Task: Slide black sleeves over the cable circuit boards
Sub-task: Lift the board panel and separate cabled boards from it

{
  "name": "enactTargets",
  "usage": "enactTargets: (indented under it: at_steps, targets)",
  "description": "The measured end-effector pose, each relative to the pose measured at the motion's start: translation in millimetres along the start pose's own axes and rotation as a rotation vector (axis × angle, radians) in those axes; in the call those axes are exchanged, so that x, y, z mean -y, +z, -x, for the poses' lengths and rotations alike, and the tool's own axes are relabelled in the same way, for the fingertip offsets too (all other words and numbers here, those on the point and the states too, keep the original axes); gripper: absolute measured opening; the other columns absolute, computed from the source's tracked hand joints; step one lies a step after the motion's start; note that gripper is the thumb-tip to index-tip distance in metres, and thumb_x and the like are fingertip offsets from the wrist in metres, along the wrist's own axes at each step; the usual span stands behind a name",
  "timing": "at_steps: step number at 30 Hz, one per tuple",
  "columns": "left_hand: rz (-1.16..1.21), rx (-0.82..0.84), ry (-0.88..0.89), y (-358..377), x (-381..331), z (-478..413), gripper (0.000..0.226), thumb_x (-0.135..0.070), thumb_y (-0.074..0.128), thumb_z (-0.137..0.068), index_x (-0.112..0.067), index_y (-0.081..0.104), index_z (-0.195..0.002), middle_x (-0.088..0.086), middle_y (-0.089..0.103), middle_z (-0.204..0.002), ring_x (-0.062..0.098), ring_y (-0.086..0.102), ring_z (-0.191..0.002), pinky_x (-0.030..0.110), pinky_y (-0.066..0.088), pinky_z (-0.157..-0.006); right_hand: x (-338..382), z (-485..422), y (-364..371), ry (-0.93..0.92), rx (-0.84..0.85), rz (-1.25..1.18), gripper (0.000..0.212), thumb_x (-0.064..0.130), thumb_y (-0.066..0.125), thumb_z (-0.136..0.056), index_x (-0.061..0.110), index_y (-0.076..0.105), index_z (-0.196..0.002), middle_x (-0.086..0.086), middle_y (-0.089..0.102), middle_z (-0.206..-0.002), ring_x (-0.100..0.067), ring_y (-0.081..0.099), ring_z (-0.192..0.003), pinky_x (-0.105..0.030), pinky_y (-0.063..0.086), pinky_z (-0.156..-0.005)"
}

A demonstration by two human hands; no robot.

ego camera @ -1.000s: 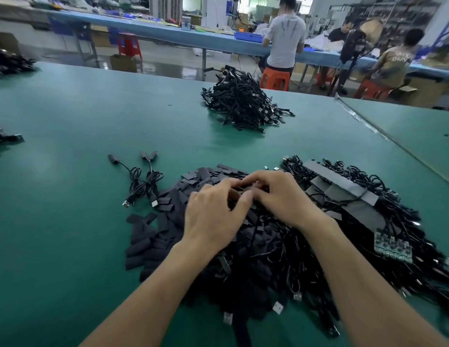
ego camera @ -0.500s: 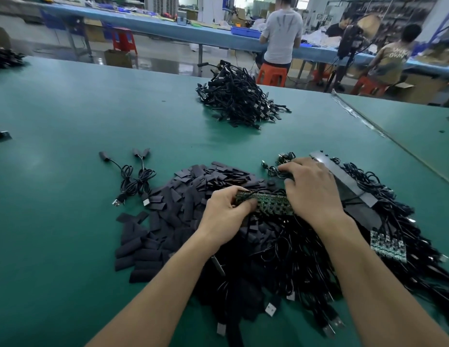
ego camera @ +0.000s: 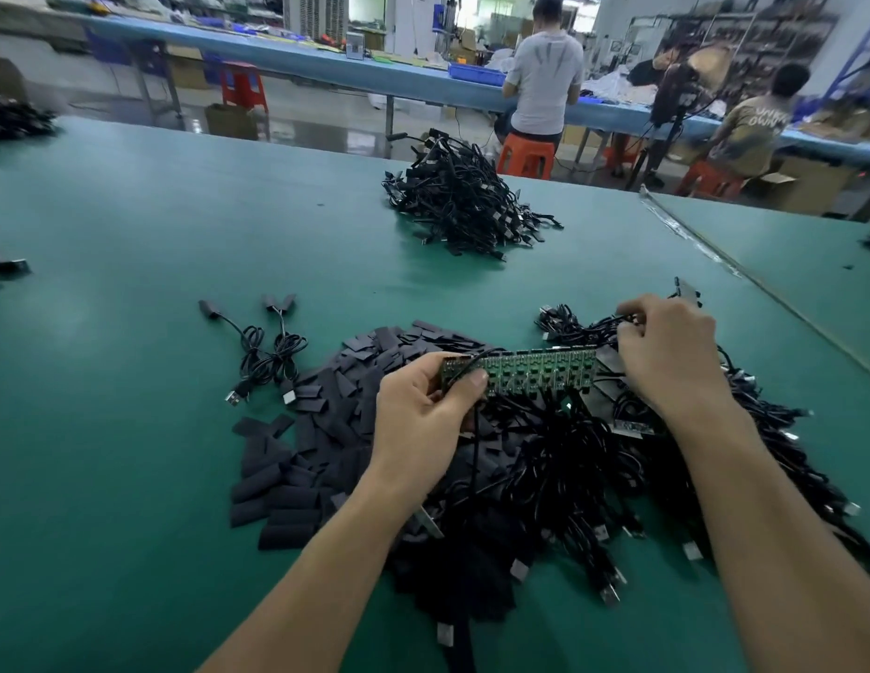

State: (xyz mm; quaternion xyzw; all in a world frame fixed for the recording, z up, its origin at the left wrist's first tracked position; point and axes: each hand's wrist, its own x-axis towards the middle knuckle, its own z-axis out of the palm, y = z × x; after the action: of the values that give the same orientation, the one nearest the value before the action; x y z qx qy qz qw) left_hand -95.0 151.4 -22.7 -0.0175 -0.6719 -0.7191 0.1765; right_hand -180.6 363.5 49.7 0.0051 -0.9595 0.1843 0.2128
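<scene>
A long green strip of joined circuit boards [ego camera: 535, 374] with black cables hanging from it is held level above the pile. My left hand [ego camera: 423, 415] grips its left end between thumb and fingers. My right hand [ego camera: 668, 354] is at the strip's right end, its fingers curled and pinching cables there. Under the strip lies a heap of flat black sleeves [ego camera: 326, 429] on the green table. A tangle of black USB cables [ego camera: 593, 488] spreads to the right and toward me, hiding some sleeves.
Two finished cables [ego camera: 263, 347] lie left of the sleeves. A second heap of cables [ego camera: 462, 201] sits farther back on the table [ego camera: 132, 478]. A table seam [ego camera: 714, 255] runs along the right. People sit at a blue bench [ego camera: 326, 65] beyond.
The board strip has come up out of the pile and is now longer in view. My right hand moved right and away along it, and my left hand keeps the left end.
</scene>
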Motion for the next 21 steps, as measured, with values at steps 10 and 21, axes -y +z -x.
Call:
enactTargets:
  at_steps: [10, 21]
  targets:
    - [-0.019, -0.103, 0.011, -1, -14, -4, 0.014, -0.017, 0.070, -0.093, -0.026, 0.074, -0.084, 0.000, 0.071, -0.072, 0.020, 0.062, -0.066, 0.056, 0.058, -0.070, -31, 19, -37, -0.313, 0.247, -0.003, 0.018, 0.042, 0.068, -0.086, 0.035, 0.074, -0.101, 0.018, 0.065, -0.103, -0.015, 0.061, -0.102, -0.034, 0.046, -0.089]
    - [0.228, -0.257, -0.255, 9, -8, -8, 0.025, -0.020, 0.071, -0.093, 0.003, 0.066, -0.100, 0.013, 0.058, -0.082, 0.028, 0.056, -0.080, 0.062, 0.052, -0.091, 0, 17, -23, -0.176, -0.261, 0.026, 0.025, 0.027, 0.061, -0.097, 0.008, 0.074, -0.105, -0.014, 0.058, -0.095, -0.020, 0.046, -0.074, -0.035, 0.043, -0.074]
